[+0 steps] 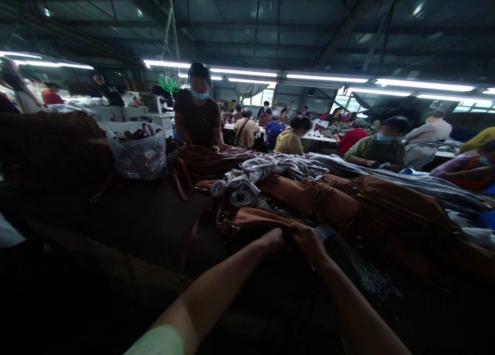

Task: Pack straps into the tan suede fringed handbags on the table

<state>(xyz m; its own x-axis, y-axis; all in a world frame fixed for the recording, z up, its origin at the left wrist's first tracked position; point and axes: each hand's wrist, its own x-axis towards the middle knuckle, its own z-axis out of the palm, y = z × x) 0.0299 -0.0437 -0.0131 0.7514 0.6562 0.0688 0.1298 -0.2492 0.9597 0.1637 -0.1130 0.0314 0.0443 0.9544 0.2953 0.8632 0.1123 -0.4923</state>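
Head view, sole camera.

Item: one brown leather-like piece (pixel 266 218) with metal fittings at its left end, lying at mid-counter before the white bundles. Right hand (pixel 310 241): fingers closed on the piece's near right end. Left hand (pixel 274 239): just beside the right, fingers curled at the piece's lower edge; tips in shadow, so whether they grip cannot be told.

Containers: one translucent plastic bag (pixel 137 162), upright, mouth open, at left on the counter; contents, brown straps (pixel 135 133) showing at the mouth, the rest blurred by the film.

Surface: one long dark counter (pixel 135 216). Thereon: a heap of brown straps, right of the bag; white coiled bundles (pixel 242 186), near centre; a row of brown fringed pieces (pixel 309 195), right; a dark brown stack (pixel 50 144), far left; one loose strap (pixel 191 241), trailing toward the near edge; clear plastic film, right of the hands, dim.

Room: large dim hall, metal roof beams, rows of tube lights (pixel 327 78), one green coil (pixel 168 83) hanging. One masked co-worker (pixel 198 118) standing across the counter, hands at the strap heap; further people seated behind at white tables.
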